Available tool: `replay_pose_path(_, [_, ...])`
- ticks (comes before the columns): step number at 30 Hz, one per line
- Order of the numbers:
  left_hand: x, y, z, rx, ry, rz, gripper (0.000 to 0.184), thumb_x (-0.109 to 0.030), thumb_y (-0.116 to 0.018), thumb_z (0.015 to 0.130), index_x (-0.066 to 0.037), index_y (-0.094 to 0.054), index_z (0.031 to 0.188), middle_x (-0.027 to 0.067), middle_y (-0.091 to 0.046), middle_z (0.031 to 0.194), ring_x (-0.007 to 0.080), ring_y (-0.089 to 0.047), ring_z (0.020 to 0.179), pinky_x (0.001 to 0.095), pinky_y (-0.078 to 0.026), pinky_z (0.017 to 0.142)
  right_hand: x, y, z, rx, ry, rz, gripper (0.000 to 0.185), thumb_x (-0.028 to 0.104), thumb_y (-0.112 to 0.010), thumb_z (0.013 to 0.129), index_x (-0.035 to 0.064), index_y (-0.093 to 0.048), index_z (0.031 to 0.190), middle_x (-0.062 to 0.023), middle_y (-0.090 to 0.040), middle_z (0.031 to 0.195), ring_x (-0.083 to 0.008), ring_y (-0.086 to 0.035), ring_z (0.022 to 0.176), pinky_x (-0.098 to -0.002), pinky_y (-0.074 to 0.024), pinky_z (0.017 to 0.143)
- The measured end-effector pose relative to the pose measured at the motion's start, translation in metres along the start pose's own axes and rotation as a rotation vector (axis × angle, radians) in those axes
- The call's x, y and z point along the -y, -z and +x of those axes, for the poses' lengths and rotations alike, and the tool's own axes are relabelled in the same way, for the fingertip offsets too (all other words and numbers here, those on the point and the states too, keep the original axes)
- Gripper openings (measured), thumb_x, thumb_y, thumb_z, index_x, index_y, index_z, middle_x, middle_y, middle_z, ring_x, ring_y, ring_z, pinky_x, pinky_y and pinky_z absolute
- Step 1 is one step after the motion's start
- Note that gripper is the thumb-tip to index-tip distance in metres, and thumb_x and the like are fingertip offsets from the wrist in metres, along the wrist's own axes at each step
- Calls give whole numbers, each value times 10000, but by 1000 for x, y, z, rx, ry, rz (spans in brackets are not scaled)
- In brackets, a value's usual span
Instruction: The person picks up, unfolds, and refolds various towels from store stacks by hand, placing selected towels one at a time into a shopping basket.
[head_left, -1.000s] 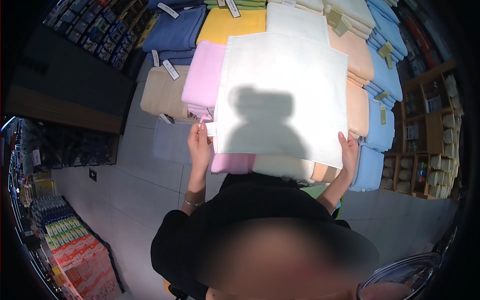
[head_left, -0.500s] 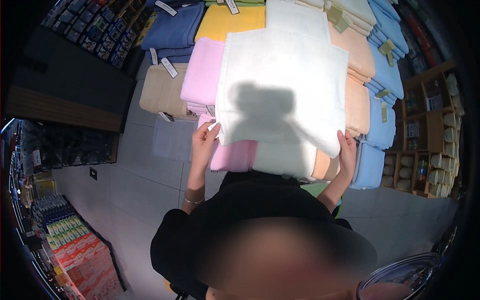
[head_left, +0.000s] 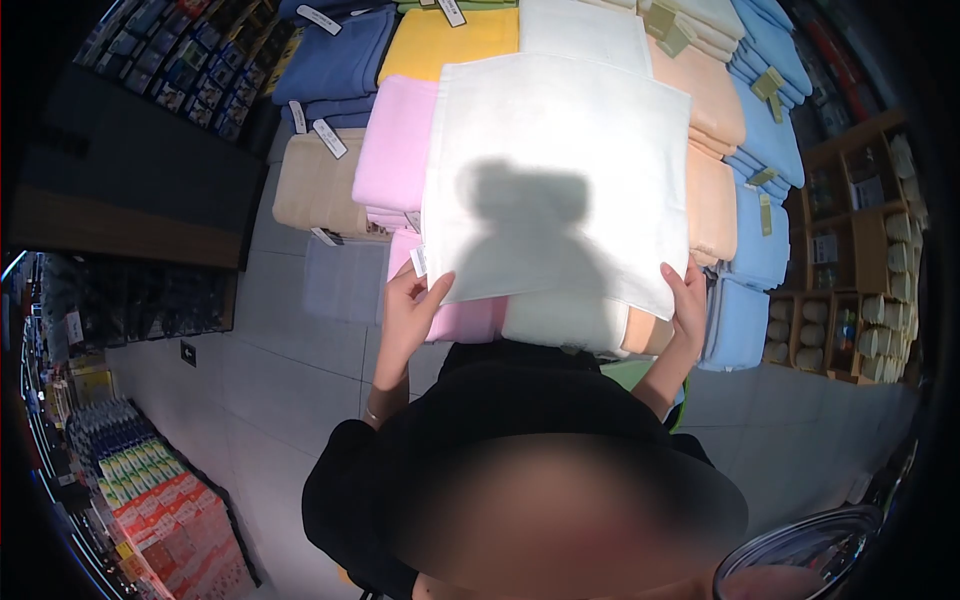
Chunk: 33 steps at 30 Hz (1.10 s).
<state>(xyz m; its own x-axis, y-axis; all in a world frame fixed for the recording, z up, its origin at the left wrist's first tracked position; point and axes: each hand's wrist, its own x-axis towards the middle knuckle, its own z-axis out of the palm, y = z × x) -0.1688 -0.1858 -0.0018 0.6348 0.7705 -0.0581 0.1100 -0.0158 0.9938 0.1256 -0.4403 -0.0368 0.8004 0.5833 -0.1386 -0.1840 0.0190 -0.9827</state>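
Observation:
A white towel (head_left: pixel 620 150) lies spread out over the stacked towels, with a dark shadow across its middle. My left hand (head_left: pixel 408 305) pinches its near left corner, close to a small white label (head_left: pixel 418 262). At the near right corner, my right hand (head_left: pixel 685 300) grips the edge between thumb and fingers. Left of the white towel sits a folded pink towel (head_left: pixel 395 145); to the right are folded peach towels (head_left: pixel 712 210). Beneath its near edge a folded pale towel (head_left: pixel 560 322) shows.
Folded blue towels (head_left: pixel 765 140), a yellow towel (head_left: pixel 450 45), navy towels (head_left: pixel 335 55) and a beige towel (head_left: pixel 318 180) surround the work area. A wooden shelf (head_left: pixel 855 260) stands at right. Stacked red boxes (head_left: pixel 180 530) are at lower left.
The white towel's near left corner has shifted slightly left and down, and lies flatter. My left thumb now rests on top of that corner; the label shows more fully.

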Motion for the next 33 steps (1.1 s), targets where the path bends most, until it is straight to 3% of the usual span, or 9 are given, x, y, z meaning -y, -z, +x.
replay_pose_path(3, [-34,18,-14,39,-68,-27,189,-66,-638,836,67,-645,970,89,-588,1053,90,-554,775,228,-441,650,-2,5,-2,57,-51,64,394,34,-599,830,-54,-488,1198,-128,-606,1085,-157,-592,957,-268,-472,831])
replay_pose_path(9, [30,10,10,82,69,-34,153,-1,-602,825,71,-647,952,91,-599,1104,137,-582,951,257,-457,817,-9,2,3,-11,-136,269,407,13,-592,825,-54,-479,1210,-145,-599,1101,-178,-596,976,-284,-485,828])
replay_pose_path(15, [40,8,21,95,190,-168,249,-20,-617,830,41,-612,1072,58,-653,983,89,-589,887,229,-456,785,3,-3,1,-21,-34,252,297,36,-590,844,-31,-491,1115,-127,-616,1052,-145,-594,939,-261,-473,822])
replay_pose_path(21, [31,7,20,66,182,-91,235,-93,-634,854,23,-617,1058,37,-670,885,66,-595,799,212,-472,682,44,-19,14,-455,262,-549,117,87,-628,837,17,-550,891,-46,-627,839,-89,-551,799,-223,-435,672])
replay_pose_path(24, [36,5,15,-2,237,-179,206,-104,-629,860,18,-624,1027,37,-669,813,66,-598,678,204,-465,561,94,-72,28,-172,563,-608,108,76,-644,805,20,-555,833,-43,-601,799,-120,-544,749,-252,-429,642])
replay_pose_path(26, [36,-2,9,-68,166,-194,171,-110,-621,867,18,-618,982,49,-658,760,73,-589,598,201,-441,496,121,-110,42,163,768,-751,137,83,-636,789,11,-549,867,-60,-593,825,-176,-554,774,-283,-439,653])
replay_pose_path(28, [38,-7,2,-122,105,-218,146,-115,-613,875,17,-604,937,62,-646,717,82,-581,538,200,-426,457,141,-151,65,494,819,-817,167,139,-605,812,7,-552,898,-91,-597,887,-237,-560,842,-334,-454,706])
replay_pose_path(30, [42,-10,-4,-174,56,-250,138,-119,-603,884,17,-581,894,74,-633,683,96,-573,498,200,-420,445,138,-198,107,625,904,-863,232,205,-569,840,2,-570,954,-110,-607,943,-268,-553,921,-370,-452,779])
replay_pose_path(33, [40,-12,-12,-201,-4,-288,165,-116,-589,893,12,-497,940,85,-610,638,105,-541,435,203,-390,391,101,-267,180,593,1019,-1060,353,261,-576,839,-23,-557,1048,-146,-591,1033,-298,-533,993,-368,-428,864])
